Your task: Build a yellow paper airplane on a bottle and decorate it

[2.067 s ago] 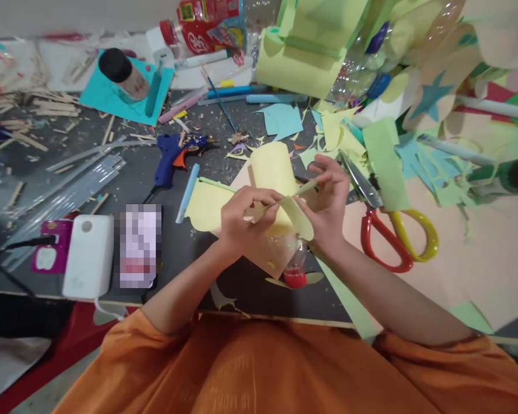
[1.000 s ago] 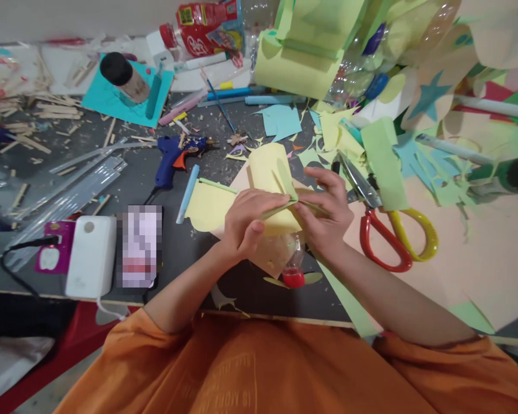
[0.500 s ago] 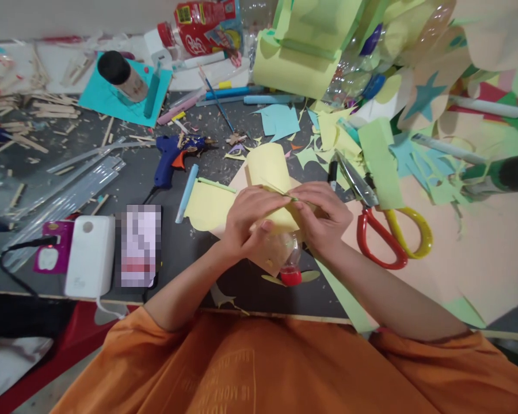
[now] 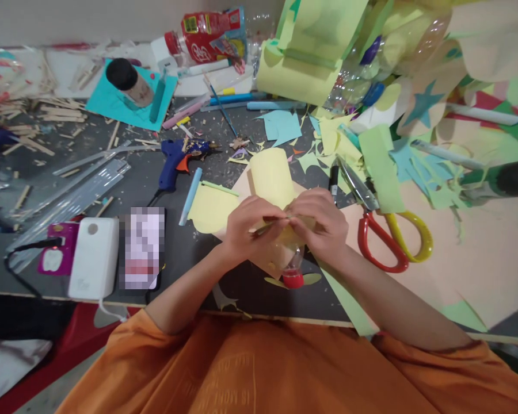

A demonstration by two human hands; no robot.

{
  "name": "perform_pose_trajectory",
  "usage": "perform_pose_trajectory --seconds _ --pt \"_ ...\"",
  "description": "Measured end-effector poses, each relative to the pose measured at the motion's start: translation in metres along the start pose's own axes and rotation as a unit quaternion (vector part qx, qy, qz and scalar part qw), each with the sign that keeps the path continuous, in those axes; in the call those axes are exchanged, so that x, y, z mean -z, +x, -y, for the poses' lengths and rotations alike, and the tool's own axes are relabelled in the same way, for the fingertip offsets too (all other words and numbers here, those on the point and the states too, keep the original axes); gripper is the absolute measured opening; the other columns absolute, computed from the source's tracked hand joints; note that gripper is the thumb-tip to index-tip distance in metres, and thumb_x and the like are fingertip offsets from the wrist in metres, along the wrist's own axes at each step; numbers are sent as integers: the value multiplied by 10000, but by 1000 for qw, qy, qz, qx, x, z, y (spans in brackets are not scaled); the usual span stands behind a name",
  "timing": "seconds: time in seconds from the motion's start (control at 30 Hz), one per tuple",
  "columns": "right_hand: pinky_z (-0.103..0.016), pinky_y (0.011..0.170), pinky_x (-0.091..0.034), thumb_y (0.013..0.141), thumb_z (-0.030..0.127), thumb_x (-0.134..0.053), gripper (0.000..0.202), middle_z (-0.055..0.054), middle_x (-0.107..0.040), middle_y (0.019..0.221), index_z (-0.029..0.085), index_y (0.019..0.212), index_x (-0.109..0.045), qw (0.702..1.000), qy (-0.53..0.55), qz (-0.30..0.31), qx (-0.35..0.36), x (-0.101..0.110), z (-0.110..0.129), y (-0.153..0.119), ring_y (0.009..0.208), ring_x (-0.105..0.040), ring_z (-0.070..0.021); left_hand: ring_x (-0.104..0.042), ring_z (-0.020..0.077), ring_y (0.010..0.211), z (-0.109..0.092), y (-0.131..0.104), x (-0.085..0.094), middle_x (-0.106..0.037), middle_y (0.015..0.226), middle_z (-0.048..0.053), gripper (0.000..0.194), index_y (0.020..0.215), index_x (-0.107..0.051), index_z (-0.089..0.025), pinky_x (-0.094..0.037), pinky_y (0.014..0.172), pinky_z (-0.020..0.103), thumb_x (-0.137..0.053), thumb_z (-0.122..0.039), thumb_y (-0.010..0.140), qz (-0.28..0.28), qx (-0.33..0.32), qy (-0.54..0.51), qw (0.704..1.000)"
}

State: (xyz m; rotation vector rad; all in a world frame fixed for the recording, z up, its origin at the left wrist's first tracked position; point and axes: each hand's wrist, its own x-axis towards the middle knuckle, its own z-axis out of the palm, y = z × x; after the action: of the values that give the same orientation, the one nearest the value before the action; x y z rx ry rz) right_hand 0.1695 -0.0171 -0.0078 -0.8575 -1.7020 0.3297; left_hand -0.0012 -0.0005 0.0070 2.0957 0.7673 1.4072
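Observation:
My left hand (image 4: 251,227) and my right hand (image 4: 323,223) meet fingertip to fingertip, both closed in a pinch. Between them is a thin, greenish-yellow paper strip (image 4: 265,228), mostly covered by the fingers. Beneath and just beyond the hands lies a clear plastic bottle (image 4: 294,259) with a red cap (image 4: 293,280) pointing toward me. Yellow paper (image 4: 271,172) is wrapped around its body. The bottle rests on peach paper (image 4: 240,187), and yellow-green paper ovals (image 4: 313,279) show on both sides of the cap.
Large scissors (image 4: 382,241) with red and yellow handles lie to the right, near a black marker (image 4: 334,183). On the left are a blue glue gun (image 4: 169,164), a phone (image 4: 141,247) and a white power bank (image 4: 93,259). Paper scraps (image 4: 280,125) and wood sticks (image 4: 63,112) litter the table.
Both hands have come slightly lower and closer together over the bottle. The paper strip between the fingertips is now more hidden. The whole view has shifted slightly.

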Motion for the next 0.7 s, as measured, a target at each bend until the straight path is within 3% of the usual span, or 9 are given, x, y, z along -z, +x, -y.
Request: perform_pose_trajectory --seconds 0.17,0.3,0.47,0.57,0.7 --pt "-457 886 -551 968 422 -624 143 -22 -748 1050 312 1000 -709 996 -28 18 -83 6 0 0 1005 -684 -232 -649 111 634 -5 -2 -1 -715 726 -6 199 835 -630 -236 -499 566 250 -648 -389 960 -43 110 -11 993" --pt "-511 934 -551 959 398 -626 126 -40 -739 1170 296 963 -700 993 -17 36 -109 7 -2 -3 1089 -662 -262 -584 103 604 -5 -3 0 -661 697 -16 294 782 -602 -225 -470 556 249 -631 -463 951 -27 191 -46 980" --pt "-519 952 -542 986 367 -583 140 -46 -735 1175 291 960 -697 994 -19 61 -93 8 -4 -2 1111 -654 -266 -505 85 562 -5 2 3 -603 622 -56 292 707 -545 -213 -414 591 264 -641 -350 946 28 150 -29 988" --pt "-528 964 -531 985 399 -588 158 -50 -723 1207 297 978 -708 993 -13 76 -92 8 -6 -2 1136 -640 -278 -485 86 548 -5 3 3 -586 602 -68 275 702 -537 -217 -398 609 282 -619 -297 953 23 129 -6 991" --pt "-534 963 -524 980 426 -599 190 -49 -724 1175 281 896 -687 993 -41 66 -84 5 -9 -6 1119 -645 -278 -478 96 548 -5 0 0 -595 621 -58 275 706 -544 -222 -401 609 297 -602 -322 956 11 160 4 987"
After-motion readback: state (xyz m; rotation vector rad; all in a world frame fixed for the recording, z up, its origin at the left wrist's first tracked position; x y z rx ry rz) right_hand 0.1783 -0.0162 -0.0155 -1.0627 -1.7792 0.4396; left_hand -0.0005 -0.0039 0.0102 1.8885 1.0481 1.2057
